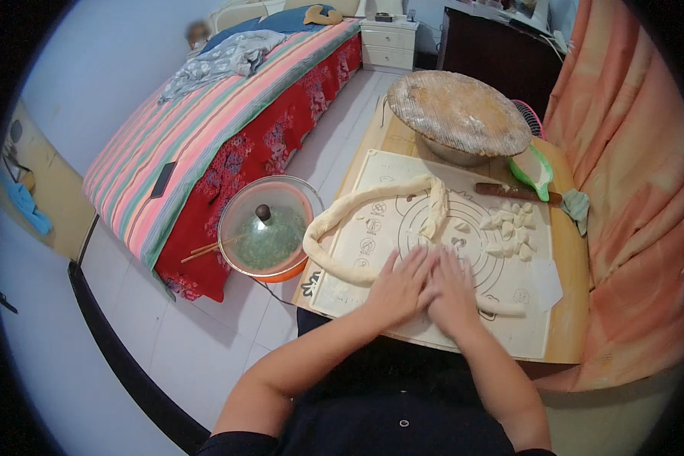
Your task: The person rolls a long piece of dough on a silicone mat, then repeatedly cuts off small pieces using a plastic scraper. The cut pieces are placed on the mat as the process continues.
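Observation:
A long rope of pale dough [331, 220] loops over a white printed kneading mat [334, 300] on a wooden table. My left hand [404, 284] lies flat across the rope with its fingers stretched out. Close against it, my right hand [451, 292] is also flat, palm down. The dough beneath both palms is hidden; its thin end comes out to the right of my right hand. Small cut dough pieces [509, 228] are scattered on the mat's right side. Behind them lies a dark brown stick-shaped tool [509, 191].
A large round lid of woven stalks [460, 114] covers a basin at the table's back. Beside it sits a green scoop [536, 173]. An orange pot with a glass lid [270, 228] stands left of the table. An orange curtain [623, 228] hangs right; a bed [228, 99] is beyond.

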The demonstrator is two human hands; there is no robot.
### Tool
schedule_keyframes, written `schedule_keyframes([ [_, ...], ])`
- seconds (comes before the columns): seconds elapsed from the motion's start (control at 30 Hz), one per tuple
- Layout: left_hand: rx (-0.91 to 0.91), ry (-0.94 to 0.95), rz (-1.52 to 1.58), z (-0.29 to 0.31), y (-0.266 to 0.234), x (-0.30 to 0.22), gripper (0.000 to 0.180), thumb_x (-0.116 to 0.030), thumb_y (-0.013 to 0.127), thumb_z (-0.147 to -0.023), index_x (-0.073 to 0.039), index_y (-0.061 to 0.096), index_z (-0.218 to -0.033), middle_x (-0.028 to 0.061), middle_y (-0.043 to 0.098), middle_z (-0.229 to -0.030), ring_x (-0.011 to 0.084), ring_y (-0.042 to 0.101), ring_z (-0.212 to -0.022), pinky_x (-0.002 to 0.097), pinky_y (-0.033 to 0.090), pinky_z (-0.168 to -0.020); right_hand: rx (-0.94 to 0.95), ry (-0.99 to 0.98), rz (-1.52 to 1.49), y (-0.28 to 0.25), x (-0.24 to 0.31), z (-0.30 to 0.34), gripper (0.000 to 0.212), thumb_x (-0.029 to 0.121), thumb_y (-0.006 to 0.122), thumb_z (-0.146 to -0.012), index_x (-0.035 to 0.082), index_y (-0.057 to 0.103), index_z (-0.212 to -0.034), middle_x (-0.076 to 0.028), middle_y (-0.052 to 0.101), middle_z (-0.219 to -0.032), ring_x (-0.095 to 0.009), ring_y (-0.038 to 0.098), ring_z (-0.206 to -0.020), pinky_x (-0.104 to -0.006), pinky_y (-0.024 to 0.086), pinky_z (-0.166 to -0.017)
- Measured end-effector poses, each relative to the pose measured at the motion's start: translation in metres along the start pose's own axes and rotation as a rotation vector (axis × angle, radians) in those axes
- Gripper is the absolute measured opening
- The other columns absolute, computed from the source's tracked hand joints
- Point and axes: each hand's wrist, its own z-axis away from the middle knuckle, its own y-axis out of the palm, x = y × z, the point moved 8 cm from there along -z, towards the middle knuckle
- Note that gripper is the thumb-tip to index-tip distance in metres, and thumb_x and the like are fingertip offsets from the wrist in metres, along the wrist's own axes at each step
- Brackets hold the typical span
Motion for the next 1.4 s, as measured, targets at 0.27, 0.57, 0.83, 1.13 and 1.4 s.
schedule_keyframes([
  [0.27, -0.273, -0.159, -0.247, -0.015, -0.063, 0.072, 0.065, -0.048, 0.045, -0.098, -0.003, 0.040, -0.145, 0.0162, 0.043, -0.149, 0.0258, 0.034, -0.142, 0.0532, 0.020, -0.116, -0.312, 0.020, 0.108, -0.048, -0.011, -0.054, 0.065, 0.032, 0.052, -0.095, 0.005, 0.032, -0.150, -0.015, 0.027, -0.158, -0.030, 0.026, -0.146, -0.0495, 0.012, -0.120],
  [0.57, 0.105, 0.067, -0.085, 0.073, -0.022, 0.013, 0.074, -0.047, 0.050, -0.094, -0.005, 0.031, -0.151, 0.0136, 0.033, -0.156, 0.0260, 0.028, -0.146, 0.0548, 0.020, -0.116, 0.181, -0.066, -0.037, -0.002, 0.027, 0.036, 0.060, 0.034, 0.045, -0.098, -0.002, 0.036, -0.145, -0.018, 0.034, -0.154, -0.031, 0.027, -0.146, -0.0516, 0.015, -0.119],
  [0.83, -0.062, -0.105, -0.193, -0.010, -0.010, 0.040, 0.068, -0.050, 0.047, -0.096, -0.005, 0.040, -0.146, 0.0133, 0.037, -0.154, 0.0256, 0.030, -0.145, 0.0526, 0.021, -0.117, -0.036, 0.107, -0.042, -0.004, -0.004, -0.022, 0.062, 0.027, 0.050, -0.096, 0.003, 0.031, -0.150, -0.017, 0.030, -0.157, -0.029, 0.028, -0.145, -0.0524, 0.015, -0.119],
  [1.13, 0.096, -0.024, -0.168, 0.023, -0.020, 0.037, 0.061, -0.045, 0.044, -0.099, -0.008, 0.038, -0.148, 0.0122, 0.034, -0.155, 0.0265, 0.031, -0.145, 0.0523, 0.020, -0.117, 0.026, 0.043, -0.120, -0.012, 0.004, 0.007, 0.060, 0.034, 0.051, -0.095, 0.005, 0.040, -0.146, -0.015, 0.036, -0.153, -0.031, 0.030, -0.144, -0.0515, 0.018, -0.118],
  [1.4, 0.082, 0.167, -0.110, -0.007, 0.002, -0.003, 0.066, -0.046, 0.050, -0.095, -0.007, 0.038, -0.147, 0.0104, 0.039, -0.153, 0.0257, 0.031, -0.144, 0.0535, 0.023, -0.115, 0.108, 0.151, 0.023, -0.022, -0.084, 0.094, 0.065, 0.031, 0.060, -0.091, 0.004, 0.038, -0.146, -0.014, 0.036, -0.153, -0.034, 0.030, -0.142, -0.0540, 0.016, -0.118],
])
